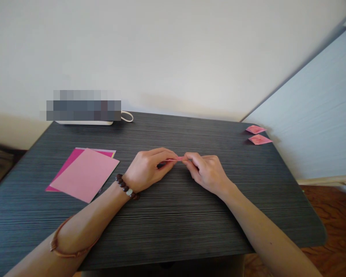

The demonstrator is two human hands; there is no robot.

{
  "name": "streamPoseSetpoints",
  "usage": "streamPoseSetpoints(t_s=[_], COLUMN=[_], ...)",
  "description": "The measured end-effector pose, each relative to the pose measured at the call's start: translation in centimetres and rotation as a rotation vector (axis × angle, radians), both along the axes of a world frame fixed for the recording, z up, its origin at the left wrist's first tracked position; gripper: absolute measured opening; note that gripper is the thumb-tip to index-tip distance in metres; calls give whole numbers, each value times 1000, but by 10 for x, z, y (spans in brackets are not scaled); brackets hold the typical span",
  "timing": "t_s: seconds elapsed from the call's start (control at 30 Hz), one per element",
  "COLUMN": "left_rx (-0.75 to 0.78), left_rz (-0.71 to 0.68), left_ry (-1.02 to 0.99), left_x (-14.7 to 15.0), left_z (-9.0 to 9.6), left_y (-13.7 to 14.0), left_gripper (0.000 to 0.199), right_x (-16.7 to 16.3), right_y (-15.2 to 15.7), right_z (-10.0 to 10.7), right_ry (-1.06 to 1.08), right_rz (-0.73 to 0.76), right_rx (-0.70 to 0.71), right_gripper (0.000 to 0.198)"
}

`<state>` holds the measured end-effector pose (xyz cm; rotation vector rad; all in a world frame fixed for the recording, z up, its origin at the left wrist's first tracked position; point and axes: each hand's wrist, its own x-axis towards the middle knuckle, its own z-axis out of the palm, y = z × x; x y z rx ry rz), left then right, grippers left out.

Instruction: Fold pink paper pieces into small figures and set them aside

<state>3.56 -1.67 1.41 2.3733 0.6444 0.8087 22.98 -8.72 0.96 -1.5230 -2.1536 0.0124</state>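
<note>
Between my two hands is a small folded piece of pink paper (179, 158), mostly covered by the fingers, so its full shape is hidden. My left hand (148, 167) pinches its left end between thumb and fingers. On the other side, my right hand (204, 169) grips the right end with thumb and bent index finger. Both hands are just over the middle of the dark table (173, 223). A beaded bracelet (127, 187) circles my left wrist.
To the left lies a stack of square paper, with a light pink sheet (86, 175) over a magenta one (72, 163). Two folded pink paper shapes (256, 129) (260, 139) sit at the back right. A blurred-out object (83, 109) with a white cord (128, 116) stands against the wall.
</note>
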Motion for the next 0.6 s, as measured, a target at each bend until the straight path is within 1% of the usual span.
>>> streamPoseSetpoints(t_s=[0.07,0.13,0.23,0.3,0.37,0.4,0.47,0.53,0.6], left_rx=[-68,-129,-173,-194,-218,-226,-233,-228,-215], left_rz=[10,21,55,82,93,93,84,71,55], left_ry=[-2,-8,-11,-6,2,3,1,-6,-12], left_x=[1,1,1,2,2,2,3,3,2], left_z=[2,5,9,11,12,12,12,11,10], left_y=[0,0,0,-1,-2,-2,-2,-2,-2], left_gripper=[18,18,17,17,19,19,19,19,18], right_x=[0,0,0,0,-1,-1,-2,-2,-3], right_y=[-1,-1,-1,0,0,0,0,-1,-2], right_z=[-1,-2,-2,-3,-3,-4,-4,-5,-5], right_ry=[131,329,586,682,737,750,727,635,515], right_rz=[-1,-25,-73,-79,-73,-68,-52,-31,-11], right_rx=[-48,-125,-243,-314,-350,-341,-266,-156,-90], right_gripper=[19,19,30,33,32,32,30,25,17])
